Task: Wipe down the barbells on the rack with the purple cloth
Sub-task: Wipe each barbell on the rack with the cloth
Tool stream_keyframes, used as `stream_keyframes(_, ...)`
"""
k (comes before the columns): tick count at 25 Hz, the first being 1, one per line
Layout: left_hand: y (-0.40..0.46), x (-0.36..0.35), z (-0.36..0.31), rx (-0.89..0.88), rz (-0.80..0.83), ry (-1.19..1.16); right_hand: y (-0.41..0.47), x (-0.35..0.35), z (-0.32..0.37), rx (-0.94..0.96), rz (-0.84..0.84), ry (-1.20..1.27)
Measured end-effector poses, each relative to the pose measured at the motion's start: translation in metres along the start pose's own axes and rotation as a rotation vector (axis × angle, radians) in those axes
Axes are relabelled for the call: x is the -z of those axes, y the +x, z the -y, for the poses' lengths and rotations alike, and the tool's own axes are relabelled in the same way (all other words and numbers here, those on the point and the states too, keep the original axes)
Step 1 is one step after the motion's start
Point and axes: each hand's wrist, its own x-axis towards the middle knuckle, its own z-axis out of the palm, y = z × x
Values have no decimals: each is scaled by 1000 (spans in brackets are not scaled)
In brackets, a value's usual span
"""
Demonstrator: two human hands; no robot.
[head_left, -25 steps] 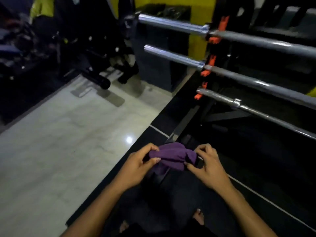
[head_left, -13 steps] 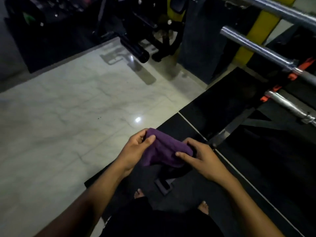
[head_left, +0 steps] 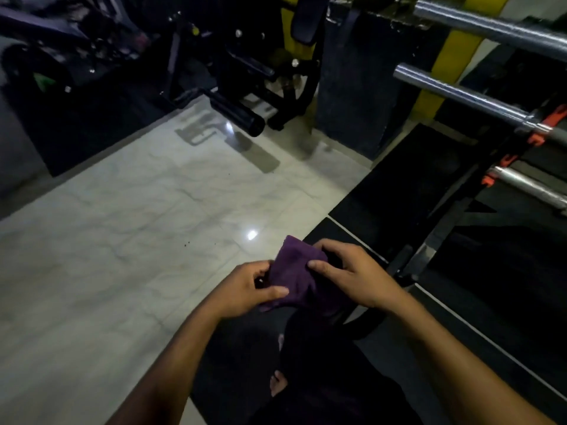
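1. Purple cloth (head_left: 294, 279) bunched at waist height, pinched by left hand (head_left: 245, 289) and right hand (head_left: 352, 276).
2. Barbells (head_left: 466, 96) on rack (head_left: 518, 148), well apart from cloth; wiping looks not started.

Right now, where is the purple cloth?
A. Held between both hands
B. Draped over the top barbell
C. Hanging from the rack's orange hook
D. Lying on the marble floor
A: the purple cloth is bunched between the left hand and right hand, away from the barbells.
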Motion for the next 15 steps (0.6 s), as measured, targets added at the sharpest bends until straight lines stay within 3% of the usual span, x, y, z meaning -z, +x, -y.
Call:
stream_keyframes(2,22,8,7,28,22,43,9,10,-19,-61,-81,27)
stream_keyframes(6,102,10,-17,8,-79,59,47,42,-67,-262,-421,112)
stream_keyframes(8,158,11,-30,28,-135,66,66,66,-92,-409,-497,308)
stream_keyframes(10,214,7,-52,-18,-144,213,79,84,-109,-580,-488,673)
stream_keyframes(13,275,-13,-92,-222,43,516,97,98,-117,-622,-449,1339)
stream_keyframes(15,304,-41,-119,-343,312,581,112,123,-116,-529,-561,1504)
